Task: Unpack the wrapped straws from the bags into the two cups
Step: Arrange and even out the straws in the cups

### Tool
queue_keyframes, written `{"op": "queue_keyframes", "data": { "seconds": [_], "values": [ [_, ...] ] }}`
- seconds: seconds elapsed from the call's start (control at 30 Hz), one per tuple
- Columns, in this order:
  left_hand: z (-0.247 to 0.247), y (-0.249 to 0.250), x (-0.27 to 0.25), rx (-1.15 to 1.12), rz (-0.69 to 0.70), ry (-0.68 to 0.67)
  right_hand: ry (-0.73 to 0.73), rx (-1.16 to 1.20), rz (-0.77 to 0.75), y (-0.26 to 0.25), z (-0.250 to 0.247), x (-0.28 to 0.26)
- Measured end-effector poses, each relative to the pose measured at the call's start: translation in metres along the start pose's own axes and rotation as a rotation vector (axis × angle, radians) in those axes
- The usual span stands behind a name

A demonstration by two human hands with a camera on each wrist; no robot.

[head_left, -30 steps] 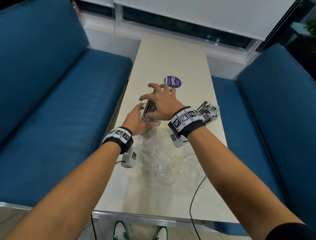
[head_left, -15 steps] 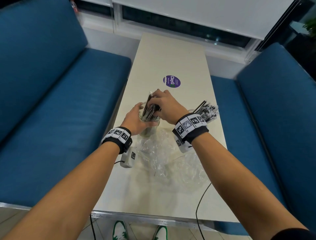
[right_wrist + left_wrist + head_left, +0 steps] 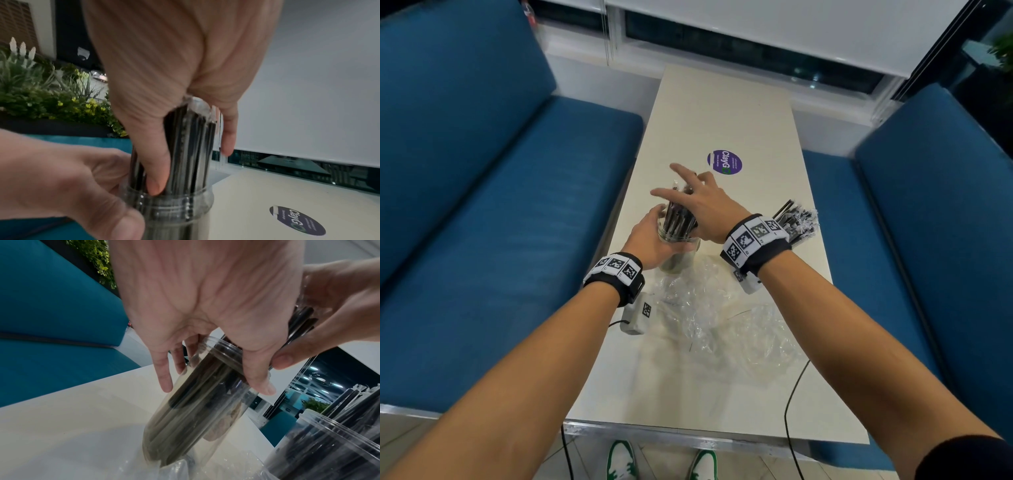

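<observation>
A clear plastic cup (image 3: pixel 677 261) stands left of the table's middle, packed with dark wrapped straws (image 3: pixel 679 219) that rise above its rim. My left hand (image 3: pixel 650 238) grips the cup from the left, fingers and thumb curled round its wall (image 3: pixel 195 410). My right hand (image 3: pixel 698 205) lies over the straw tops with fingers spread and straight. Its thumb (image 3: pixel 156 170) runs down among the straws (image 3: pixel 189 146) and its palm touches their ends. A second cup (image 3: pixel 329 443), also full of straws (image 3: pixel 796 222), stands to the right, behind my right wrist.
Crumpled clear plastic bags (image 3: pixel 722 308) lie on the white table (image 3: pixel 722 109) in front of the cups. A purple round sticker (image 3: pixel 725 162) sits further back. Blue benches (image 3: pixel 500 205) flank both long sides. A black cable (image 3: pixel 791 394) hangs over the near edge.
My right hand gripped the straws in the cup half a second ago; now its fingers are spread over their tops. My left hand has kept its hold on the cup.
</observation>
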State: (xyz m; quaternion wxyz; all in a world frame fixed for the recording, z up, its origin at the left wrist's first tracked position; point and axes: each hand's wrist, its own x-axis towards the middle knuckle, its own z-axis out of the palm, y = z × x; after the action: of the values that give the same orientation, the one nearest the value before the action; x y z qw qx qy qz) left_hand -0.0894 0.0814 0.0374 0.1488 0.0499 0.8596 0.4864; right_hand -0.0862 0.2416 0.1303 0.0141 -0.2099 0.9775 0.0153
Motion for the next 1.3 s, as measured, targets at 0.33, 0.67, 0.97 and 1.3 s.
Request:
{"op": "queue_keyframes", "data": {
  "seconds": [0.33, 0.67, 0.97, 1.3],
  "values": [
    [0.0, -0.003, 0.001, -0.025, -0.012, -0.004, 0.172, 0.214, -0.008, 0.007, 0.027, -0.004],
    [-0.002, 0.002, -0.001, 0.019, 0.006, 0.008, 0.06, 0.107, -0.001, 0.003, 0.003, -0.013],
    [-0.003, 0.004, -0.005, -0.002, 0.009, 0.005, 0.349, 0.519, 0.128, -0.005, 0.0, -0.004],
    [-0.005, 0.01, -0.01, -0.035, 0.026, 0.005, 0.272, 0.376, 0.21, 0.0, 0.009, -0.004]
  ]
}}
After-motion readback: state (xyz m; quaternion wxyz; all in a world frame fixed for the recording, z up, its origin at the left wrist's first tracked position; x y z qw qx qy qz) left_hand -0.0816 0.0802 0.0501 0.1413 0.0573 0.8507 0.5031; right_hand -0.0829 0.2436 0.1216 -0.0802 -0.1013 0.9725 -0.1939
